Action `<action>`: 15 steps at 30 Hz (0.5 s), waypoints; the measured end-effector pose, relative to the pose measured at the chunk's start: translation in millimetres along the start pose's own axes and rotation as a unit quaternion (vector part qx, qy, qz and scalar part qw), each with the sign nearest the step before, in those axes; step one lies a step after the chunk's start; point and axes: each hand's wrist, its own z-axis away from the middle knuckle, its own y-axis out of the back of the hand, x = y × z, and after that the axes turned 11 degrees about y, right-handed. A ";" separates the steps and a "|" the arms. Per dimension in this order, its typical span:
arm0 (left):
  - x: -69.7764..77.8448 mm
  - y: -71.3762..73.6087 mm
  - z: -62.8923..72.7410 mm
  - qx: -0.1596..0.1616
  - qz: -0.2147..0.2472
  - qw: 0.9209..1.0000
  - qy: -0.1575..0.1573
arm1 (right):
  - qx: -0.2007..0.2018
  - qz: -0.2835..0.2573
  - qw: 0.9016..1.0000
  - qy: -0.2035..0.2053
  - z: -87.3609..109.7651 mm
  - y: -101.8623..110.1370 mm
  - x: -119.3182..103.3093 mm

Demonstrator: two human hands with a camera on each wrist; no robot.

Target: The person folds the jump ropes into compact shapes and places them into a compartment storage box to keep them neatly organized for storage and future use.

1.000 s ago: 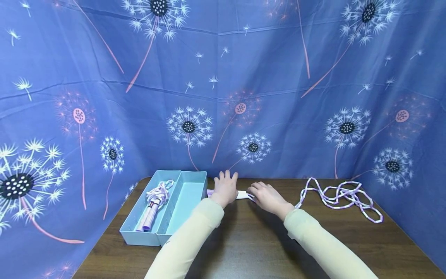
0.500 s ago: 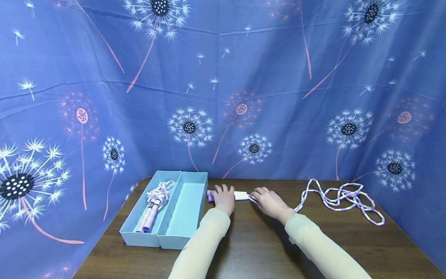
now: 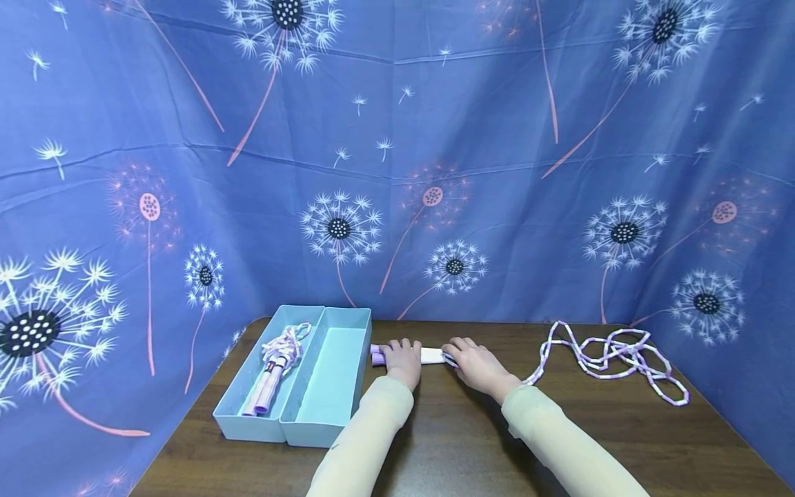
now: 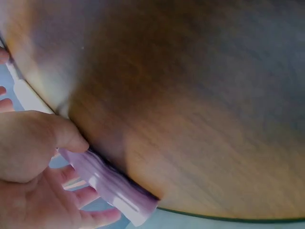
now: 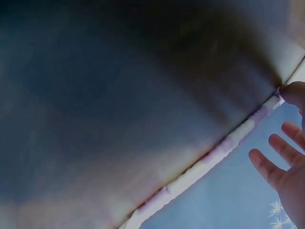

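Note:
Two purple-and-white jump rope handles [image 3: 378, 356] lie side by side on the table, just right of the blue boxes. My left hand [image 3: 404, 364] holds them around the middle; in the left wrist view the thumb lies on the purple grip [image 4: 109, 183] with the fingers on its far side. At the white ends, my right hand [image 3: 477, 366] pinches the beaded rope [image 5: 209, 160] between thumb and index finger, the other fingers loose. The rest of that rope [image 3: 627, 355] runs out from under the right hand into loose loops on the right.
Two light blue boxes stand joined on the left. The left box [image 3: 248, 426] contains a bundled jump rope [image 3: 277, 369]; the right box [image 3: 329, 376] shows its bare floor. A patterned blue cloth [image 3: 397, 172] hangs behind the brown table [image 3: 459, 442].
My left hand has shifted slightly towards me and settled around the handles, with more of their purple ends showing. The right hand stays nearly in place at the rope.

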 end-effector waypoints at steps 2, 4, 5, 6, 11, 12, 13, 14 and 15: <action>0.4 1.9 2.5 -0.003 -0.012 1.000 -0.006 | -0.003 0.003 1.000 0.000 -0.1 -2.1 -1.6; 0.4 3.4 4.8 -0.003 -0.026 1.000 -0.012 | -0.003 0.007 1.000 0.000 -0.2 -3.2 -3.2; 0.4 3.6 5.6 -0.005 -0.032 0.999 -0.016 | -0.004 0.009 1.000 0.000 -0.2 -3.7 -3.7; 0.4 3.5 6.5 -0.003 -0.037 0.999 -0.019 | -0.004 0.011 1.000 0.001 -0.2 -4.1 -4.2; 1.5 -0.7 8.1 0.018 -0.042 0.998 -0.034 | 0.000 0.013 1.000 0.003 0.0 -3.5 -5.1; 2.1 -1.2 8.2 0.025 -0.042 0.998 -0.036 | 0.001 0.011 1.000 0.003 0.0 -2.9 -5.3; 2.8 -1.9 8.0 0.028 -0.044 0.998 -0.039 | 0.001 0.009 1.000 0.003 -0.1 -2.3 -5.6; 3.6 -2.1 8.0 0.030 -0.045 0.998 -0.041 | 0.000 0.008 1.000 0.003 0.0 -1.6 -5.9; 4.5 -2.6 8.1 0.032 -0.046 0.997 -0.044 | -0.001 0.006 1.000 0.003 0.1 -0.9 -6.3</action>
